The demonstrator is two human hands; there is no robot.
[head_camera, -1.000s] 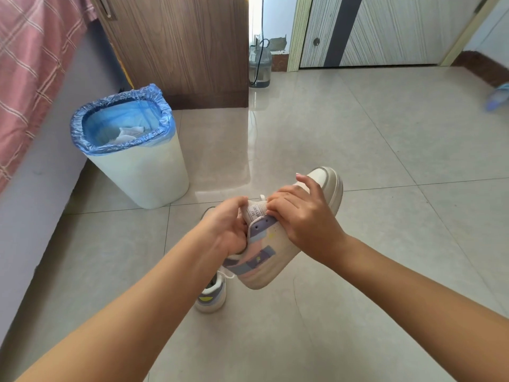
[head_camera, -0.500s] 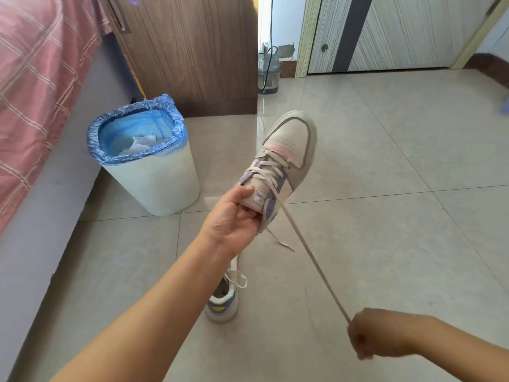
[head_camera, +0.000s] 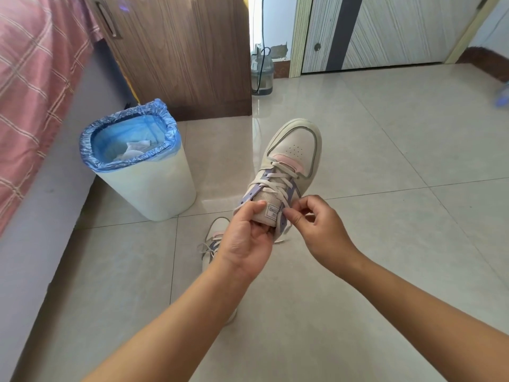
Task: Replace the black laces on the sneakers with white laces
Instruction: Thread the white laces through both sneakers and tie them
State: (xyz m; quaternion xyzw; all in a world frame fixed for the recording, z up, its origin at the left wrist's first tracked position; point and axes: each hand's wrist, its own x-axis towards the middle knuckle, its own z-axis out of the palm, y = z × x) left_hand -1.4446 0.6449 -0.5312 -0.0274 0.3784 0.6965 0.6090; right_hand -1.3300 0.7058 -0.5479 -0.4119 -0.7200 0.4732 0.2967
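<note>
— How many sneakers?

— Two. One sneaker (head_camera: 286,172) is held up right of the bin (head_camera: 143,172); the left hand (head_camera: 248,244) grips its tongue, and the right hand (head_camera: 316,224) pinches its white lace (head_camera: 278,183).

— The other?

— The second sneaker (head_camera: 213,238) lies on the floor (head_camera: 385,188) beside that one bin, under the left wrist.

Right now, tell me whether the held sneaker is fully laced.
Partly laced. On the held sneaker the white lace crosses only the lower eyelets; the purple eyelets near the tongue are bare.
</note>
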